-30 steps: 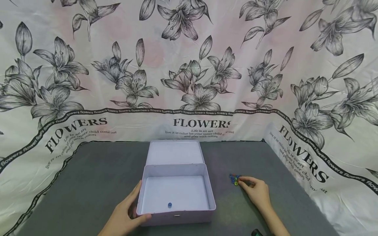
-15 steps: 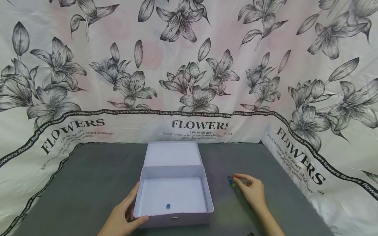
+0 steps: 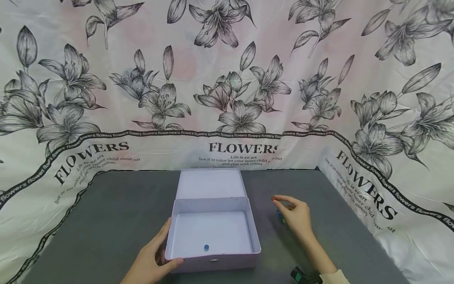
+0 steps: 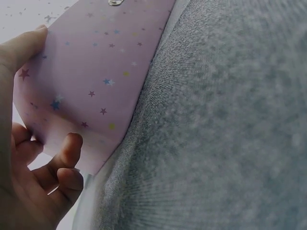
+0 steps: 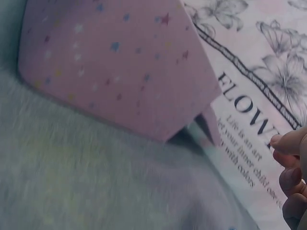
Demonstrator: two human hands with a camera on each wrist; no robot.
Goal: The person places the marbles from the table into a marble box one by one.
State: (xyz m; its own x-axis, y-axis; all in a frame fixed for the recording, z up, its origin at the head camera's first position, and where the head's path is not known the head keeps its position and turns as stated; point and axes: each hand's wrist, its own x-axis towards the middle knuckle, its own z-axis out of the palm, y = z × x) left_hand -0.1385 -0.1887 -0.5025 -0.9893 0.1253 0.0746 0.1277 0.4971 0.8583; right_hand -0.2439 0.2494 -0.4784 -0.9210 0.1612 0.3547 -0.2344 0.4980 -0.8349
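A lilac box (image 3: 213, 263) with small printed stars stands with its lid (image 3: 211, 183) tipped back. Inside, near the front wall, lies one blue marble (image 3: 206, 247). My left hand (image 3: 149, 256) holds the box at its front left corner, thumb across the front rim and fingers along the left side. To the right of the box, my right hand (image 3: 298, 217) is raised over the table, thumb and forefinger pinching a small reddish marble (image 3: 273, 198), mostly covered by the fingertips. Below and behind that hand, a cluster of blue and yellow-green marbles (image 3: 279, 215) is partly hidden.
A grey cloth (image 3: 117, 221) covers the table. White flower-printed fabric (image 3: 241, 157) hangs along the back and both sides. The black wrist camera (image 3: 301, 276) shows at the bottom edge, near the right sleeve (image 3: 333, 277).
My right hand has picked a reddish marble from the cluster and lifted it up and slightly left towards the box. The left hand stays at the box corner.
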